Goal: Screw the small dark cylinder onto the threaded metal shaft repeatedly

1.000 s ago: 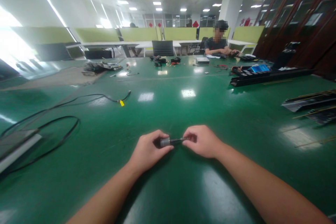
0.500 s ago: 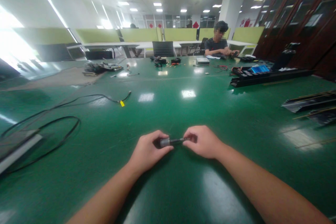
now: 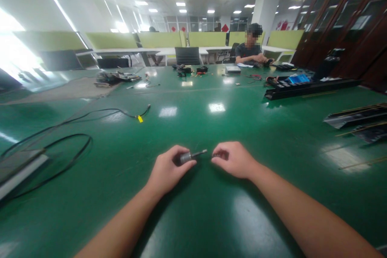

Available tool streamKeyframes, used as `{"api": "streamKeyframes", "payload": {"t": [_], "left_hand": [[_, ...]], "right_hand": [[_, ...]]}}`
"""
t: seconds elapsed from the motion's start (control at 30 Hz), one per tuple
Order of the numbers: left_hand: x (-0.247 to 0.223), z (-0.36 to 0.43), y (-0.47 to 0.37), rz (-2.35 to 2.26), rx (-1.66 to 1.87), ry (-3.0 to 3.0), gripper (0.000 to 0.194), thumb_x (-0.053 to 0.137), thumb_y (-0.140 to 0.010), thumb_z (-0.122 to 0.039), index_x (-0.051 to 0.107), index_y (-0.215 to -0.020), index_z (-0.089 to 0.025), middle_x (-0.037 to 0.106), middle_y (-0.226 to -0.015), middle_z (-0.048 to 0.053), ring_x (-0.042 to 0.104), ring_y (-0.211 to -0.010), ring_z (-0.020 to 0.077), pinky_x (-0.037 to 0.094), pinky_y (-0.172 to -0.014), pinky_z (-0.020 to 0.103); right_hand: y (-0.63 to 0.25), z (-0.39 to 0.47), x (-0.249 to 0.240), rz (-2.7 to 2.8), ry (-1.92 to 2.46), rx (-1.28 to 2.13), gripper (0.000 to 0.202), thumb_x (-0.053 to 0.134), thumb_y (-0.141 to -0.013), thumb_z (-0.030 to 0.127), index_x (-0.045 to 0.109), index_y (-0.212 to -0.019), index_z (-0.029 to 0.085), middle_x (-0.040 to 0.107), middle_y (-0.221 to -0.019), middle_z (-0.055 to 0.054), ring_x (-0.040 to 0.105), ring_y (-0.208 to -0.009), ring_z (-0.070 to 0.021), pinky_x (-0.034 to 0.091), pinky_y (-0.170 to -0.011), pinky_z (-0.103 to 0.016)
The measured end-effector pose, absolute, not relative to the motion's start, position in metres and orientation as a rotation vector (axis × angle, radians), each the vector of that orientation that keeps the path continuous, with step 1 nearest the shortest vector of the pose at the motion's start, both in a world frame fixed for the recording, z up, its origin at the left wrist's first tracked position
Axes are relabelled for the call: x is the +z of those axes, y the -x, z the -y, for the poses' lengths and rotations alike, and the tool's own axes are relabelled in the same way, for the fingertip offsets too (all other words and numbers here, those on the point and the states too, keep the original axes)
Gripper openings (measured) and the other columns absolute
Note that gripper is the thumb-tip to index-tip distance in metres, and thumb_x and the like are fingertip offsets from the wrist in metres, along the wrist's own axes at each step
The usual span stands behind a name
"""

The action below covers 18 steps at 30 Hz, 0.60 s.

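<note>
Just above the green table (image 3: 193, 121), my left hand (image 3: 167, 169) is closed round a small grey metal cylinder with a thin dark shaft (image 3: 186, 157). The shaft points right and slightly up and ends in a lighter tip. Part of the cylinder is hidden in the palm, so its exact kind does not show. A short gap to the right of that tip, my right hand (image 3: 234, 160) has its thumb and fingers curled together. Something small and dark shows at those fingertips, too small to name.
A black cable (image 3: 113, 109) with a yellow tag (image 3: 140, 119) curves across the left, near a flat grey box (image 3: 26, 169). Black metal channels (image 3: 314, 88) lie at the right. Across the table sits a person (image 3: 250, 50), close to a small silver box (image 3: 232, 70).
My two hands have moved apart slightly. The shaft's tip, earlier at my right fingertips, is now free, and the cylinder has tilted with the shaft end upward.
</note>
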State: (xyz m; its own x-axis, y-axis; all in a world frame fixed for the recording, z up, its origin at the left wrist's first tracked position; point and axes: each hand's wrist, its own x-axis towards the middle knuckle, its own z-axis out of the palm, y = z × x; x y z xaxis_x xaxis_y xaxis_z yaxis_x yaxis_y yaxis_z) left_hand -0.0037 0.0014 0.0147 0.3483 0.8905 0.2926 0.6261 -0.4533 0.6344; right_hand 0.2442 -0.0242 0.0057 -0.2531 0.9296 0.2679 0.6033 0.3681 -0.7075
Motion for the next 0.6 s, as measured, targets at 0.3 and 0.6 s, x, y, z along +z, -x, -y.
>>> {"api": "streamKeyframes", "payload": {"t": [0.3,0.6], "left_hand": [[0.006,-0.015,0.010,-1.513,0.954,-1.935,0.046,0.043,-0.094,-0.053,0.055,-0.124,-0.020,0.065,-0.090,0.002,0.061,-0.078,0.0182,0.047,-0.067,0.027],[-0.007,-0.026,0.014,-1.275,1.121,-1.521,0.058,0.063,-0.081,-0.056,0.050,-0.120,-0.016,0.064,-0.113,0.010,0.067,-0.096,0.0227,0.051,-0.095,0.039]], "right_hand": [[-0.245,0.022,0.007,1.836,1.363,0.651,0.016,0.060,-0.089,0.033,0.066,-0.090,0.018,0.068,-0.074,-0.001,0.060,-0.065,-0.0128,0.042,-0.062,-0.024],[-0.245,0.017,0.001,1.858,1.348,0.696,0.017,0.062,-0.087,0.034,0.066,-0.091,0.018,0.068,-0.075,-0.001,0.059,-0.065,-0.0129,0.042,-0.061,-0.024]]}}
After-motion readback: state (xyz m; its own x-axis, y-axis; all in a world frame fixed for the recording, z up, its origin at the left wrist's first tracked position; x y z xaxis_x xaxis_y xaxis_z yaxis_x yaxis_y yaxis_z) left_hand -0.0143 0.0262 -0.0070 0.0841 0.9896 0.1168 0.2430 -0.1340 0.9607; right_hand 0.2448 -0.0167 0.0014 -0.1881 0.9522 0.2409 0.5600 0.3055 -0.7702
